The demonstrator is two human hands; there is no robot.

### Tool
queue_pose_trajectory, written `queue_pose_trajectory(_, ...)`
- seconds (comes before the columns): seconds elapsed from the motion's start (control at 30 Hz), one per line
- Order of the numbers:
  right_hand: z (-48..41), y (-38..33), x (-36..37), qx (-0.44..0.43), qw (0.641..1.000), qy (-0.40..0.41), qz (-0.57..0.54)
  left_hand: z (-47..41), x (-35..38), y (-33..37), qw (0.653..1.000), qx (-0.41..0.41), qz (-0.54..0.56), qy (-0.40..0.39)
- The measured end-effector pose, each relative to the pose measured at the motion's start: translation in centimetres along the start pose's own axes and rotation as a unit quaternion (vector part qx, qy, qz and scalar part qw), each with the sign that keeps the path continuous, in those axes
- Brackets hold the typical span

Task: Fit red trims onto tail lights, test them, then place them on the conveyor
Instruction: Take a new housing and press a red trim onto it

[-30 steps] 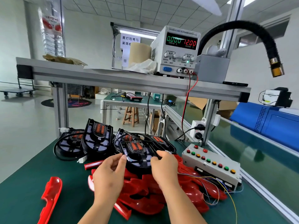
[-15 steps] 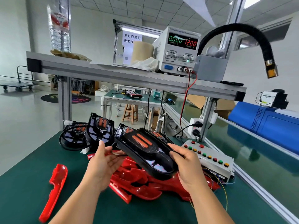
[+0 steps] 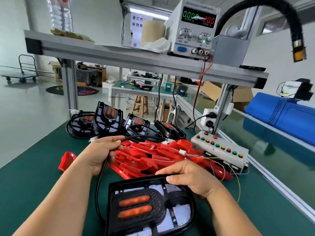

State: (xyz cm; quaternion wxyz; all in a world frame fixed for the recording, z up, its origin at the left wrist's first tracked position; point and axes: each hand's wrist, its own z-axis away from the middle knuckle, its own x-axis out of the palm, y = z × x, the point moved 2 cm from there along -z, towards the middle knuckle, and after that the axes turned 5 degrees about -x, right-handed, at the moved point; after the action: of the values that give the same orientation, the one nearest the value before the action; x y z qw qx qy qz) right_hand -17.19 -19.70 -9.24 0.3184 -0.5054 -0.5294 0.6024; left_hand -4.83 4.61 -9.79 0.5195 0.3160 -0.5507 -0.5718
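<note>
Lowered to your near table (image 3: pixel 30 181) edge: right grip (image 3: pixel 190 179) clasps tail light (image 3: pixel 144 206), left grip (image 3: pixel 100 154) its cable (image 3: pixel 98 183); red trims (image 3: pixel 153 159) unfitted.

Person's limbs, seen from above: left forearm (image 3: pixel 56 206) and right forearm (image 3: pixel 230 217), both bare as far as the near edge; left hand (image 3: pixel 100 155) and right hand (image 3: pixel 190 178), bare; fingernails (image 3: pixel 169 179) short and plain.

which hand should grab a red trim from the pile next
Left, probably. The left hand sits right at the edge of the red trim pile, holding only the black cable, while the right hand grips the tail light and steadies it.
</note>
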Motion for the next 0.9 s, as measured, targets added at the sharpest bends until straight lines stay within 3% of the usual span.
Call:
queue_pose_trajectory(0.17, 0.0, 0.8, 0.3, 0.026, 0.999, -0.044, 0.015, 0.3, 1.0, -0.7, 0.979, 0.043, -0.199, 0.029)
queue_pose_trajectory(0.3, 0.0, 1.4, 0.0, 0.041, 0.998, -0.049, 0.021, 0.7, 1.8, -0.7, 0.941, 0.08, -0.322, 0.058)
queue_pose_trajectory(0.47, 0.4, 1.4, -0.9, 0.055, 0.996, -0.064, -0.009, 1.6, 2.3, 0.0, 0.9, 0.104, -0.414, 0.085)
queue_pose_trajectory(0.57, 0.1, 1.4, -0.8, 0.034, 0.997, -0.042, 0.046, 2.1, 1.9, 1.3, 0.852, 0.122, -0.495, 0.125)
queue_pose_trajectory(0.67, -0.2, 1.5, -0.6, -0.003, 0.994, 0.007, 0.11, 2.9, -1.0, 3.0, 0.802, 0.117, -0.542, 0.222)
queue_pose_trajectory(0.73, -0.6, 2.0, -0.6, -0.013, 0.988, 0.055, 0.141, 3.4, -4.3, 3.5, 0.769, 0.063, -0.569, 0.286)
queue_pose_trajectory(0.8, -1.0, 2.5, -0.5, -0.015, 0.985, 0.087, 0.147, 4.1, -6.8, 2.9, 0.709, -0.064, -0.634, 0.303)
queue_pose_trajectory(0.83, -1.1, 2.7, -0.5, -0.016, 0.984, 0.099, 0.149, 4.4, -7.6, 2.4, 0.697, -0.121, -0.642, 0.296)
queue_pose_trajectory(0.9, -1.2, 2.9, -0.6, -0.019, 0.98, 0.118, 0.157, 4.7, -8.3, 1.0, 0.744, -0.173, -0.579, 0.286)
